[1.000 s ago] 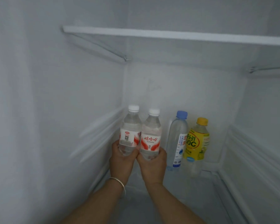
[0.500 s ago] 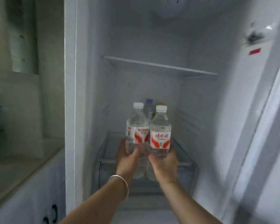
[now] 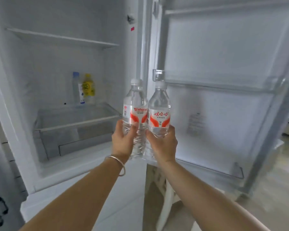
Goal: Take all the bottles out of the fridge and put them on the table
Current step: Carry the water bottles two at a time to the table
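Note:
My left hand grips a clear water bottle with a red and white label around its lower half. My right hand grips a second, matching water bottle the same way. Both bottles are upright, side by side and touching, held in the air in front of the fridge's right edge, outside the compartment. Deep inside the fridge on the glass shelf stand a clear bottle with a blue cap and a yellow drink bottle, next to each other.
The fridge door hangs wide open on the right, its door bins showing nothing inside. A clear drawer sits below the glass shelf. A cabinet with dark handles is at the lower left. Pale floor shows at the lower right.
Both hands have pulled the two water bottles out of the fridge and to the right. The view has backed away, so the open door and the two remaining bottles now show.

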Available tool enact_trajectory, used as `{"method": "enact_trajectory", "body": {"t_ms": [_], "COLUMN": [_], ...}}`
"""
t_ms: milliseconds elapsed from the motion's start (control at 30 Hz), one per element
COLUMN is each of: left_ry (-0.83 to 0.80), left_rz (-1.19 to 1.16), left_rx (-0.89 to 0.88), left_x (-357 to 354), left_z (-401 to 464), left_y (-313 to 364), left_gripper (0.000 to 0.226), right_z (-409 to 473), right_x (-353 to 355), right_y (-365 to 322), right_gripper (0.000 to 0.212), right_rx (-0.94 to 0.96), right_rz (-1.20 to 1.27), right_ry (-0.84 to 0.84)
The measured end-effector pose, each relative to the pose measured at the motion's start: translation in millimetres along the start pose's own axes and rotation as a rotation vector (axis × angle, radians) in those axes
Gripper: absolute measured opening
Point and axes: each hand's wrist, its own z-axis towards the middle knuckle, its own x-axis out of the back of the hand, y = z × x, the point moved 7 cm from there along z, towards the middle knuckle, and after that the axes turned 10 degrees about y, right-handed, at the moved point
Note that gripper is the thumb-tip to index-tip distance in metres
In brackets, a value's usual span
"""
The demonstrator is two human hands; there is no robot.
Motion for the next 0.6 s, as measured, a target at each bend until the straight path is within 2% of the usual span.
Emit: {"method": "enact_trajectory", "body": {"t_ms": [233, 433, 600], "left_ry": [-0.17, -0.237, -0.299], "left_rz": [-0.05, -0.09, -0.105], "left_rx": [-0.026, -0.035, 0.018], "left_x": [-112.2, -234.6, -332.7], "left_z": [-105.6, -218.0, -291.5], "left_y": [14.4, 41.7, 39.7], "left_gripper": [0.05, 0.047, 0.036], "right_z": [6.1, 29.5, 64.2], "right_x": [165.4, 333.7, 452.2], "right_y": [11.9, 16.2, 39.8], "right_gripper": [0.056, 0.062, 0.057], "right_rx": [0.021, -0.004, -0.046], "right_rz": [-0.082, -0.164, -0.207], "right_ry": [0.177, 0.28, 0.341]}}
